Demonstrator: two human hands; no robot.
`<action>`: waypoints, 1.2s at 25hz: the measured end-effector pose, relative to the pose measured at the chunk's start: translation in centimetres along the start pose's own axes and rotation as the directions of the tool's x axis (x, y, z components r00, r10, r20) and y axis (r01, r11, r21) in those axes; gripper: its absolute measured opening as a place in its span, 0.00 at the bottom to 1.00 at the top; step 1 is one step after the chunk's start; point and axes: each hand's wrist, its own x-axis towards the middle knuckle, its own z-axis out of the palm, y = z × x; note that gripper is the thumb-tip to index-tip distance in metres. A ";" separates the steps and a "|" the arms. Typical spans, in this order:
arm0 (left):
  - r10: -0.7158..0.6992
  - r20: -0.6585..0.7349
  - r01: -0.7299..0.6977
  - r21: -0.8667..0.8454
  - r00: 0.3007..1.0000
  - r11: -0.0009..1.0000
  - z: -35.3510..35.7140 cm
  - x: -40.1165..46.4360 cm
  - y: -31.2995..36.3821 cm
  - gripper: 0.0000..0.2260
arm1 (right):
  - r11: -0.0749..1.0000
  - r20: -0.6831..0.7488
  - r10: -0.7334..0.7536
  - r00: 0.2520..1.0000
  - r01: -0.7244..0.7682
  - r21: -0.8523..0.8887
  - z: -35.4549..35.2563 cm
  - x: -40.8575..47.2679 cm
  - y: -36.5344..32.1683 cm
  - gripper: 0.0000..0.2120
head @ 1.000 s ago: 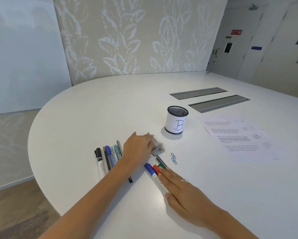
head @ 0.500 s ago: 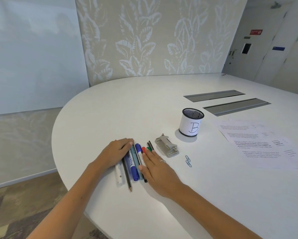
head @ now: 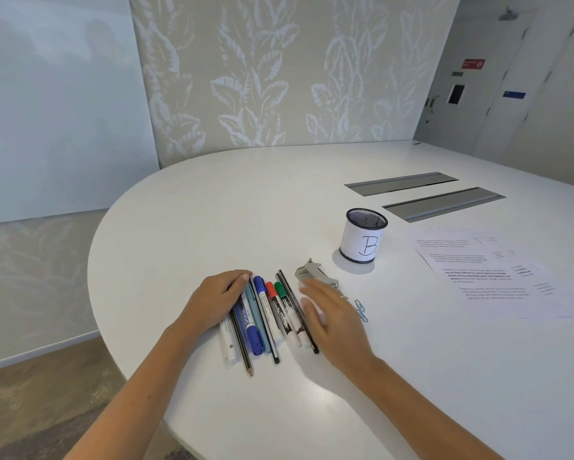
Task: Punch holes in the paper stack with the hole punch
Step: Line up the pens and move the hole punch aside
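Note:
A small grey metal hole punch (head: 315,275) sits on the white table (head: 279,200), just beyond the fingertips of my right hand (head: 332,318). That hand hovers flat and blurred, fingers spread, holding nothing. The paper stack (head: 488,273), printed sheets, lies flat at the right of the table, well away from both hands. My left hand (head: 217,298) rests palm down on the left side of a row of pens and markers (head: 265,313), gripping none of them.
A mesh pen cup (head: 363,235) labelled B stands behind the punch. Two blue paper clips (head: 362,310) lie right of my right hand. Two grey cable hatches (head: 441,203) are set in the table further back. The table's curved edge runs close on the left.
My left hand left the hole punch and moved onto the left of the pens. My right hand pushed the markers into the row, then lifted off toward the punch. The camera shifted left.

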 end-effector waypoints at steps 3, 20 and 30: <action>-0.015 -0.015 0.015 -0.006 1.000 1.000 0.0 -0.6 -0.4 0.16 | 0.985 -0.065 0.159 0.985 -0.163 -0.064 -2.5 -0.6 2.8 0.11; 0.017 -0.007 -0.016 0.026 1.000 1.000 -0.1 -0.8 -0.3 0.16 | 0.959 0.258 0.282 0.924 -0.273 -0.074 -1.8 -3.6 -0.5 0.26; 0.018 -0.006 -0.018 0.029 1.000 0.999 -0.2 -0.9 -0.2 0.16 | 0.974 -0.027 0.228 0.973 -0.227 0.015 -0.9 -1.7 1.0 0.17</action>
